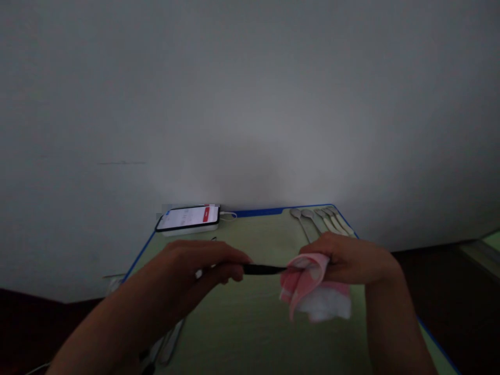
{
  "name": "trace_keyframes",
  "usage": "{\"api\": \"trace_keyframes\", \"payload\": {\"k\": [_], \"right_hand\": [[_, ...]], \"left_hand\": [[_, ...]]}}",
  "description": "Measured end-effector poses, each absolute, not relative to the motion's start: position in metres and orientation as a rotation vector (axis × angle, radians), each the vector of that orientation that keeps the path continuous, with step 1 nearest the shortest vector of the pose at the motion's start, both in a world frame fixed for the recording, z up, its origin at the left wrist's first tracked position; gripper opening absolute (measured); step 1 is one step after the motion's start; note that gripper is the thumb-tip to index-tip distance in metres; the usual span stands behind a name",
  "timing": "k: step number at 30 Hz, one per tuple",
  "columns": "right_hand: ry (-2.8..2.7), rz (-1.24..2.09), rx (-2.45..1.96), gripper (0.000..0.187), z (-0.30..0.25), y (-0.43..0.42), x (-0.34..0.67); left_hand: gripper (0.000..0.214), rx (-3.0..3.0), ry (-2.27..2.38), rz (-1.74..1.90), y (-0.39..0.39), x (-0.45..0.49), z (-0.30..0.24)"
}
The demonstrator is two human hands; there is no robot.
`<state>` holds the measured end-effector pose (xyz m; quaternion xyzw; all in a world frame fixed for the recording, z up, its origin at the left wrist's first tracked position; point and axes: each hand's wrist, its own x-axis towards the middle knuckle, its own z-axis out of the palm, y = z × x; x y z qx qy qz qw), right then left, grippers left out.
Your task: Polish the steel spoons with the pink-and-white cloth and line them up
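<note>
My left hand (203, 263) is closed on one end of a thin dark utensil (262, 269) held level above the green table (242, 323). My right hand (351, 260) is closed on a pink and white cloth (312, 291), and the cloth is wrapped around the utensil's other end. Which kind of utensil it is stays hidden by the fingers and the cloth. Both hands hover over the middle of the table.
Several metal spoons (322, 221) lie in a row at the far right of the table. A lit phone (189, 217) rests on a white block at the far left, with a white cable beside it. A pale wall stands behind. More utensils lie near my left forearm.
</note>
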<state>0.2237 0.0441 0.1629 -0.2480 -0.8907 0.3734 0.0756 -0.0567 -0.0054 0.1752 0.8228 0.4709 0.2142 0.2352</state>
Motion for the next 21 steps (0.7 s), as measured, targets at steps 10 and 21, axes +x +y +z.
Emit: {"api": "trace_keyframes", "payload": {"k": [10,21], "right_hand": [[-2.752,1.169,-0.720,0.022,0.160,0.040,0.204],[-2.737,1.181,-0.690,0.016,0.152,0.042,0.192]], "left_hand": [[0.020,2.356,1.256,0.375,-0.005,-0.040,0.175],[0.021,2.369,1.249,0.218,-0.005,-0.032,0.163]]}}
